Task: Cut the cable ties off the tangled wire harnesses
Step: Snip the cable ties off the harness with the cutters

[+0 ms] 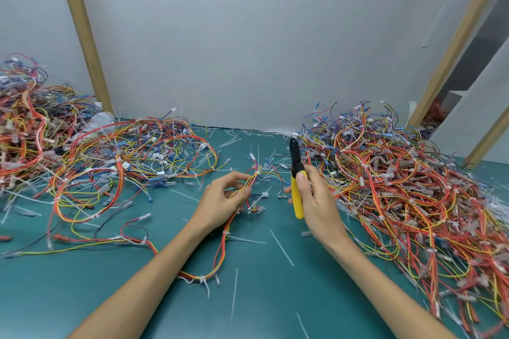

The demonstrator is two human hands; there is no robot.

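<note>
Likely limp and light, the wire harness (254, 179) pinched in the left hand (220, 201) just above the worktop (261, 297) will flop unless held just beside its white cable tie (257, 172), while the right hand (314, 201) grips the yellow-handled cutters (297, 190) upright close by.

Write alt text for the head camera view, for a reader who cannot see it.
A person's left hand holds a small wire harness over a green table while the right hand grips yellow-handled cutters. Tangled wire piles sit at left and right, with cut white cable ties scattered between.
</note>
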